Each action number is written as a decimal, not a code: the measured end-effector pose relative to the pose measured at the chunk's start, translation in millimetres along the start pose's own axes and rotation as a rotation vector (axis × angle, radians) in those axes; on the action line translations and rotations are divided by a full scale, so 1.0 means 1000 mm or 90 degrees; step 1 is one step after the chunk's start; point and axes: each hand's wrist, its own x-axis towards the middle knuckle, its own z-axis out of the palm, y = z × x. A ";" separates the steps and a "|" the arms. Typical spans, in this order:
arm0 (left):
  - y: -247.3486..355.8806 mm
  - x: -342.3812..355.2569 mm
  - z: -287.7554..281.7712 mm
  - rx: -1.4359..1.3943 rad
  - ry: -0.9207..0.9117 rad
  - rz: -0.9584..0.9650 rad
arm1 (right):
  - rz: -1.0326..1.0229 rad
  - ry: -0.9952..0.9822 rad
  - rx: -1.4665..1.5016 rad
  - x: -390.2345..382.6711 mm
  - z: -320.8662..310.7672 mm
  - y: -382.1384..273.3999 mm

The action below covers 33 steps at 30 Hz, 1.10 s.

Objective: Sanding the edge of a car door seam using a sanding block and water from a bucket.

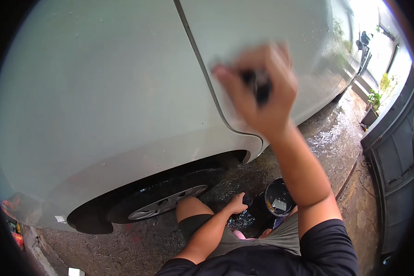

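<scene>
My right hand (276, 108), blurred, is raised before the pale car (115, 92), curled round a dark object (262, 93) too smeared to identify; contact with the bodywork cannot be determined. My left hand (236, 205), low near the wheel (168, 203), is closed on a black object (247, 200). The bucket (273, 187) stands just beside it, presumably for easy reach, on wet ground (326, 138).

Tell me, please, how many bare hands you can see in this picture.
2: the right hand, blurred around a dark object, is raised before the pale car; the left hand is low, between the wheel and black bucket.
</scene>
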 end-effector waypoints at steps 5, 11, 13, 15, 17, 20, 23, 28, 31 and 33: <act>-0.005 -0.007 0.010 -0.005 0.040 0.027 | 0.025 0.030 -0.031 0.000 0.004 0.000; -0.005 0.001 0.006 0.031 0.015 0.009 | 0.052 0.044 0.031 0.001 0.006 -0.019; -0.016 -0.005 0.008 0.028 0.043 0.004 | 0.060 0.008 0.028 -0.034 0.000 -0.021; -0.013 0.001 0.003 0.026 0.067 0.010 | 0.074 0.009 0.007 -0.039 -0.001 -0.019; 0.002 0.000 0.004 0.040 0.004 -0.017 | -0.011 0.048 -0.041 0.017 0.011 -0.003; 0.001 0.003 0.009 0.067 0.004 -0.008 | 0.002 0.088 0.135 0.072 0.030 -0.004; -0.002 0.002 0.004 0.062 -0.004 -0.007 | 0.006 0.004 -0.014 0.009 0.006 -0.008; -0.009 0.006 0.002 0.042 0.004 -0.012 | 0.012 0.044 0.008 -0.039 0.000 0.000; -0.019 0.009 0.019 0.056 0.007 0.012 | -0.124 0.132 0.011 0.069 0.026 0.015; -0.022 0.007 0.015 0.063 0.031 0.018 | -0.096 0.104 0.000 0.061 0.026 0.006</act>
